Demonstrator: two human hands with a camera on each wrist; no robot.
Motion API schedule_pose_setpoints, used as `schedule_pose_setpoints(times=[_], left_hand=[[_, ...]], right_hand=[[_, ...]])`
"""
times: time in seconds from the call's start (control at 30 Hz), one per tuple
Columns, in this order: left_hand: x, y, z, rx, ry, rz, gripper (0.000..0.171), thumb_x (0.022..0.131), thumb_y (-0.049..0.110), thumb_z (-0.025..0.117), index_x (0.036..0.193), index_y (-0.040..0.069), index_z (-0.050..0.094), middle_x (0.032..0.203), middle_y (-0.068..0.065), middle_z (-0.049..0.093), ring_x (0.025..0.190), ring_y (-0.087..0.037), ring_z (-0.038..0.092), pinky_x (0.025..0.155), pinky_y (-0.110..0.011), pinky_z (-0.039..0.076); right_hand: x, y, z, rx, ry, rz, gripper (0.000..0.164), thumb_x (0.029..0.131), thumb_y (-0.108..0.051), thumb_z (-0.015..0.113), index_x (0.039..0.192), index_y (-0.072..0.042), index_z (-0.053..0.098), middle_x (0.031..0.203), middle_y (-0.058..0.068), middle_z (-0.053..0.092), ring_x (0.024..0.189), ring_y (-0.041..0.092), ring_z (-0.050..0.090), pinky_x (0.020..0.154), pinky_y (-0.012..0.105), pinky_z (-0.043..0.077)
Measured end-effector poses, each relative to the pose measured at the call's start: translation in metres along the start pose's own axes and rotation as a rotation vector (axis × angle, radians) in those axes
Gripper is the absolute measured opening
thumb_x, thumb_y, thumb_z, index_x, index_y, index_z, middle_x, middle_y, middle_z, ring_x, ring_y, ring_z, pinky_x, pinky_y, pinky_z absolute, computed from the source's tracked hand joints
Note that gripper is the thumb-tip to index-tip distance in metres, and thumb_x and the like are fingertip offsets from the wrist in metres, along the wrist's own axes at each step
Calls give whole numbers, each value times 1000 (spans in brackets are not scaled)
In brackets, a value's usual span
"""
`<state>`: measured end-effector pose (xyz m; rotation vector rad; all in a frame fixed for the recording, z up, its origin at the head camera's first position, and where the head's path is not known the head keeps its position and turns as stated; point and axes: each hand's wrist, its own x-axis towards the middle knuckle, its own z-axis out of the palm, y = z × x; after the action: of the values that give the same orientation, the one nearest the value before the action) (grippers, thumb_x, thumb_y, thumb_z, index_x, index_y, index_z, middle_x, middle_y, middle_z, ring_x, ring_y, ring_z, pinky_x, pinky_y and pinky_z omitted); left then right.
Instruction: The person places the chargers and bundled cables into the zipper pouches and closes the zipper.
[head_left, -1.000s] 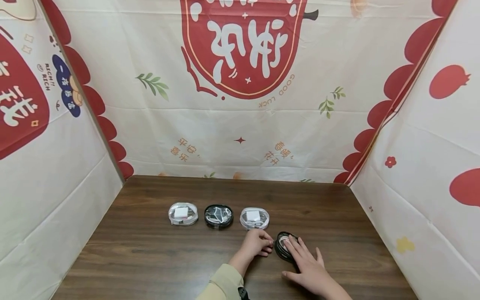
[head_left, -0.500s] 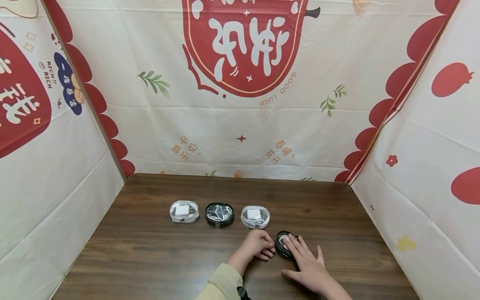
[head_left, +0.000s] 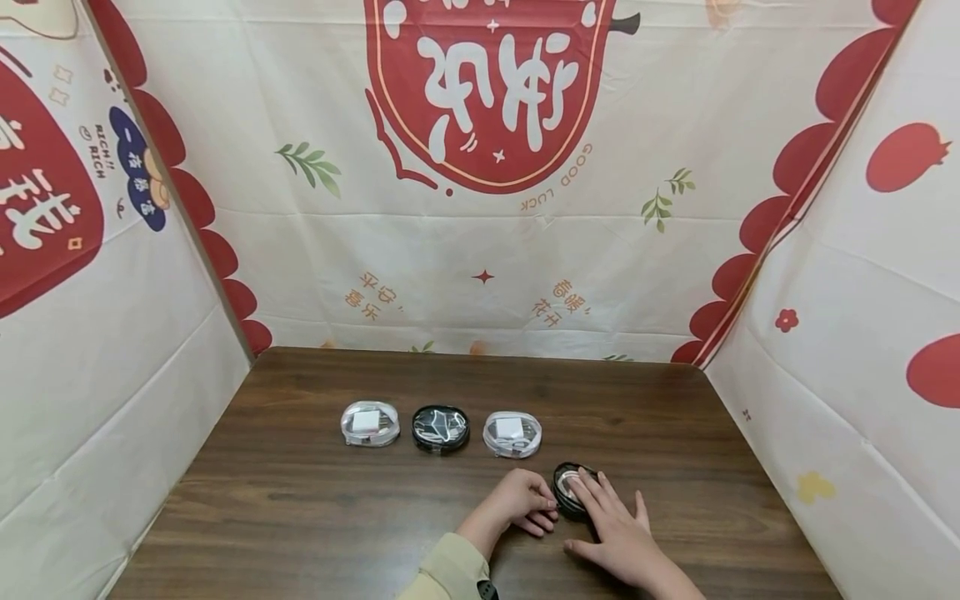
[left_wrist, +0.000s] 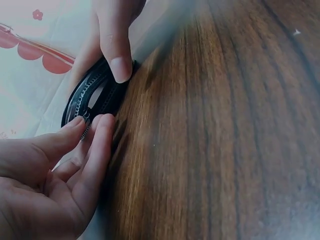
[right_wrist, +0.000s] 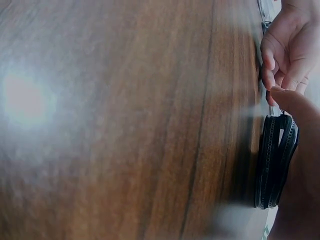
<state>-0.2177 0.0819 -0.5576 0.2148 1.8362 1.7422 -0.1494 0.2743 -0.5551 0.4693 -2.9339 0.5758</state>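
A small round black zip pouch [head_left: 567, 492] with a clear top lies at the right front of the table, something white showing through it. My left hand [head_left: 523, 502] pinches the zipper pull [left_wrist: 86, 117] at the pouch's left side between thumb and fingers. Its toothed edges stand apart, with a gap between them in both wrist views. Across the pouch top rest the straight fingers of my right hand [head_left: 617, 533]; the thumb points toward the left hand. These fingers hide part of the pouch.
Behind the hands, a row of similar pouches lies on the wooden table [head_left: 315, 517]: a clear one [head_left: 370, 424] with a white charger block, a black-rimmed one [head_left: 440, 429], and another clear one [head_left: 512, 435] with a white block. Printed cloth walls [head_left: 450, 242] enclose the table's back and sides.
My left hand has shifted slightly toward the near side and right, still at the pouch's edge. The right hand and the pouch stay almost in place.
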Motion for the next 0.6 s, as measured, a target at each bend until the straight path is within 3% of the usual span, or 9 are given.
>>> schedule_pose_setpoints(times=[0.17,0.6], left_hand=[[0,0,3,-5,39,2,7,90,-7,61,84,-7,63,73,-13,68,64,-25,69,53,-36,58],[5,-3,-5,-28,129,40,7,93,-5,57,87,-6,60,74,-11,63,61,-23,67,52,-37,58]], right_hand=[[2,-2,-3,-8,-53,32,86,78,-56,73,149,-19,41,156,5,32,141,38,27,97,79,7],[1,1,-14,36,-58,-26,77,81,-50,73,146,-16,46,150,9,41,138,40,32,99,75,11]])
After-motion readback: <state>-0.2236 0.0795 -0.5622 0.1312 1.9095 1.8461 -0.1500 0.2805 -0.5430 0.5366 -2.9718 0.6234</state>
